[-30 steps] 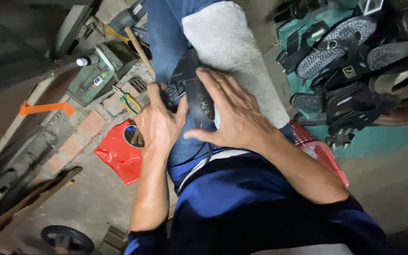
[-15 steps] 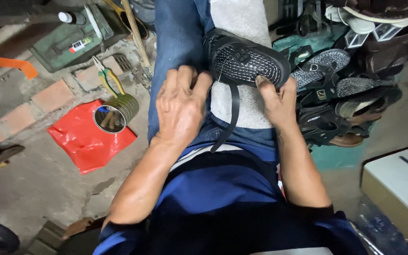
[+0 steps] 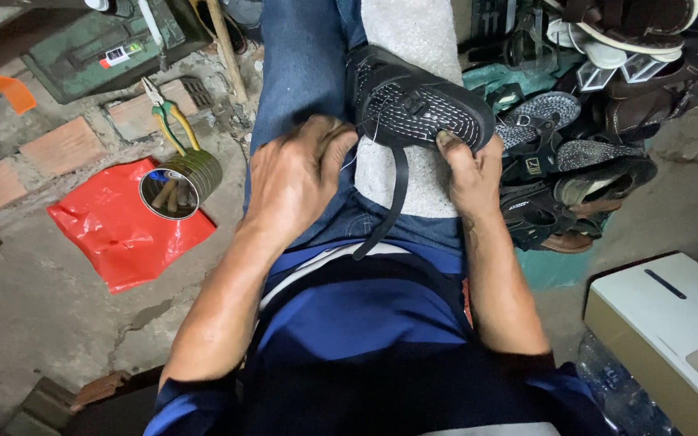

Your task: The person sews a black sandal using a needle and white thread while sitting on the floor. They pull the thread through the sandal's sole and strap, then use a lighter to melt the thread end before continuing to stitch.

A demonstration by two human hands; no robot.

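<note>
A black sandal (image 3: 418, 105) lies sole-up on a grey cloth (image 3: 405, 169) across my lap, one strap hanging toward my waist. My right hand (image 3: 468, 169) grips the sandal's near edge, thumb pressed on the sole. My left hand (image 3: 296, 173) rests on my jeans at the sandal's left edge, fingers curled; a thin pale thread seems to run from it to the sole. Whether it pinches a needle is hidden.
A round tin (image 3: 179, 184) holding small tools sits on a red plastic sheet (image 3: 123, 230) on the concrete floor. Green-and-yellow pliers (image 3: 170, 121) lie beyond it, near a green metal box (image 3: 98, 44). A pile of shoes and sandals (image 3: 599, 121) fills the right; a white box (image 3: 672, 323) stands close by.
The sandal was turned sole-up on my lap and shifted right. My right hand moved to its near edge, and my left hand slid to the sandal's left side. The view tilted down.
</note>
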